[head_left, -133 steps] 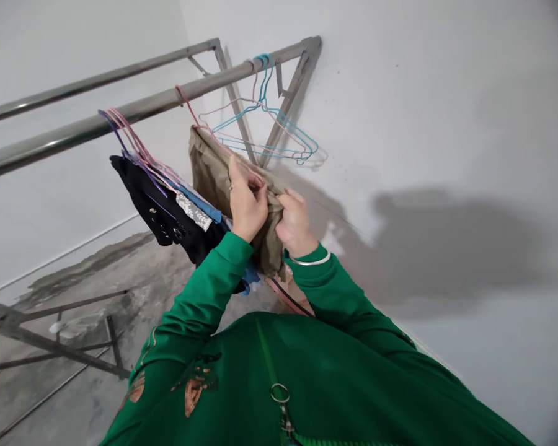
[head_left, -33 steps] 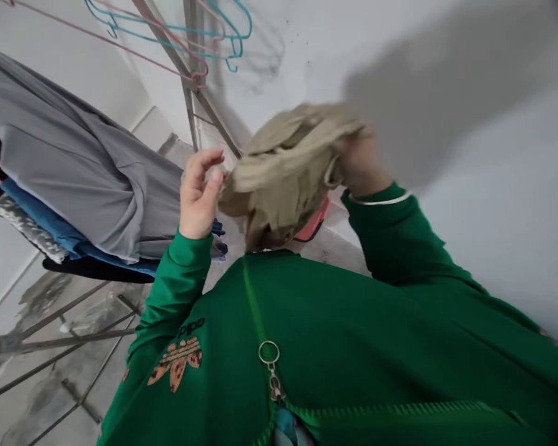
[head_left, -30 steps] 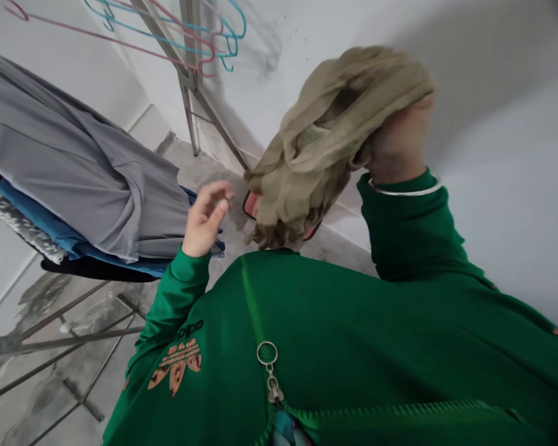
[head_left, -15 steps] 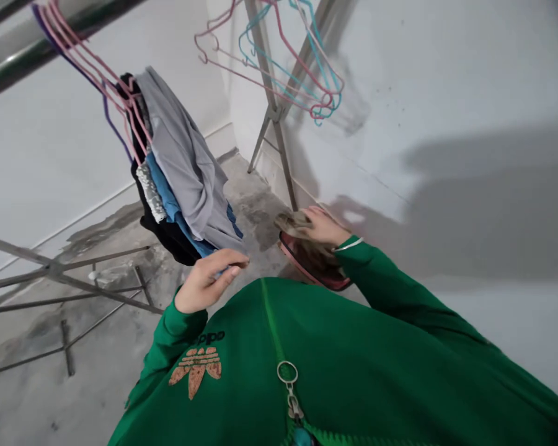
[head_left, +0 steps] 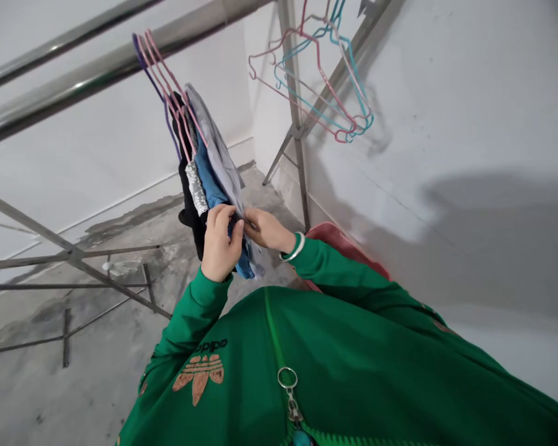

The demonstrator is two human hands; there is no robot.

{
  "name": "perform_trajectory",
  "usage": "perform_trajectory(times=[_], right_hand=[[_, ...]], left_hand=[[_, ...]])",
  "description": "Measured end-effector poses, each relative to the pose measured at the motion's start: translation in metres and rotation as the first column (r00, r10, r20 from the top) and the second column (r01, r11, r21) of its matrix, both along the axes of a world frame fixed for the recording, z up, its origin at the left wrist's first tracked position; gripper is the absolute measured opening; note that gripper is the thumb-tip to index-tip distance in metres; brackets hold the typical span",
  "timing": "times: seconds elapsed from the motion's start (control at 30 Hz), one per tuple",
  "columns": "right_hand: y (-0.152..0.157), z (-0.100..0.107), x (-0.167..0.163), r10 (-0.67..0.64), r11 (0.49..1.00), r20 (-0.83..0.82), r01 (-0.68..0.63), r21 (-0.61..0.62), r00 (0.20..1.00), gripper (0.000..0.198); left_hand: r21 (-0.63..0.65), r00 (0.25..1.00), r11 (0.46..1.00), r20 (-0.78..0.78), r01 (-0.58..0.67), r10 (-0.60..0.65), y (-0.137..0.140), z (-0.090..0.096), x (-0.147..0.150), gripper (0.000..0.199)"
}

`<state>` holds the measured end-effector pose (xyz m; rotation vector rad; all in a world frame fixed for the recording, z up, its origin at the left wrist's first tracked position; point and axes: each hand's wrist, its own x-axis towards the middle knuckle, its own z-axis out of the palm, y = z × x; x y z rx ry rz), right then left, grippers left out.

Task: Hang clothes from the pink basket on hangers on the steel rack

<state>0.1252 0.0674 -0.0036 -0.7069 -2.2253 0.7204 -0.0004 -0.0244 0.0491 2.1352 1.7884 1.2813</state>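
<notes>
A light grey garment (head_left: pixel 218 158) hangs at the near end of a small row of clothes. My left hand (head_left: pixel 221 241) is closed at its lower edge, the thumb and fingers pinched together. Facing it, my right hand (head_left: pixel 268 229) pinches the same edge, and the two hands' fingertips almost meet. The cloth between the fingertips is mostly hidden. Behind the grey garment hang a blue garment (head_left: pixel 209 179), a grey-and-white patterned one (head_left: pixel 196 189) and a black one (head_left: pixel 186 195). Pink hangers (head_left: pixel 167 77) and a purple hanger (head_left: pixel 149 68) carry them.
A thick metal rail (head_left: pixel 93 77) crosses the upper left. Empty pink and blue hangers (head_left: pixel 316 93) dangle by the rack's right leg (head_left: pixel 302 179). Partly behind my right sleeve, a pink basin (head_left: pixel 335 235) stands by the wall. Crossed rack legs (head_left: pixel 74 254) spread at left.
My right hand has let go of the olive-brown cloth over the basin and come left to the grey garment. My left hand has risen to it too. The hanging clothes appear further right in view.
</notes>
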Motion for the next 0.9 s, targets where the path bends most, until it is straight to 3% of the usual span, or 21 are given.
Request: perform_trajectory(times=[0.07,0.13,0.2,0.27,0.33,0.4,0.47,0.5,0.53,0.6,0.7,0.8,0.9], right_hand=[[-0.007,-0.002,0.033,0.009,1.000,-0.115,-0.008,0.006,0.993,0.020],[-0.018,0.000,0.062,-0.015,0.997,-0.238,-0.004,-0.079,0.971,0.022],[-0.030,0.000,0.080,-0.102,0.964,-0.359,0.003,-0.264,0.928,0.021],[-0.040,-0.005,0.085,-0.225,0.887,-0.454,-0.012,-0.462,0.862,0.021],[-0.043,-0.012,0.082,-0.374,0.813,-0.529,-0.006,-0.583,0.762,0.021],[-0.040,-0.017,0.077,-0.520,0.771,-0.573,0.058,-0.635,0.633,0.021],[-0.037,-0.016,0.076,-0.609,0.743,-0.591,0.122,-0.658,0.529,0.023],[-0.037,-0.013,0.076,-0.614,0.740,-0.596,0.116,-0.662,0.517,0.025],[-0.038,-0.009,0.078,-0.588,0.749,-0.604,0.081,-0.657,0.537,0.030],[-0.042,0.003,0.083,-0.434,0.790,-0.620,-0.055,-0.611,0.654,0.047],[-0.046,0.017,0.090,-0.133,0.825,-0.519,-0.195,-0.530,0.844,0.068],[-0.043,0.018,0.090,-0.093,0.818,-0.332,-0.118,-0.563,0.939,0.045],[-0.040,0.010,0.092,-0.178,0.722,-0.286,-0.072,-0.689,0.942,0.033]], left_hand=[[-0.024,0.997,0.997,0.006,-0.071,0.071,0.006,-0.010,0.001,0.039],[-0.059,0.995,0.995,0.050,-0.078,0.081,0.017,-0.021,0.003,0.053],[-0.096,0.990,0.995,0.142,-0.010,0.024,0.033,-0.030,0.008,0.065],[-0.126,0.963,0.986,0.257,0.111,-0.075,0.048,-0.035,0.013,0.071],[-0.188,0.925,0.955,0.346,0.231,-0.156,0.057,-0.036,0.019,0.063],[-0.280,0.906,0.908,0.376,0.312,-0.195,0.055,-0.032,0.028,0.047],[-0.314,0.921,0.893,0.323,0.322,-0.219,0.043,-0.025,0.039,0.040],[-0.298,0.940,0.907,0.256,0.297,-0.224,0.035,-0.021,0.046,0.038],[-0.271,0.961,0.926,0.160,0.264,-0.227,0.027,-0.017,0.053,0.035],[-0.246,0.965,0.945,-0.093,0.218,-0.246,0.015,-0.012,0.068,0.027],[-0.345,0.837,0.904,-0.392,0.252,-0.383,0.004,-0.005,0.082,0.020],[-0.453,0.696,0.790,-0.402,0.413,-0.595,-0.004,0.003,0.078,0.021],[-0.399,0.579,0.626,-0.246,0.671,-0.777,-0.012,0.013,0.061,0.026]])
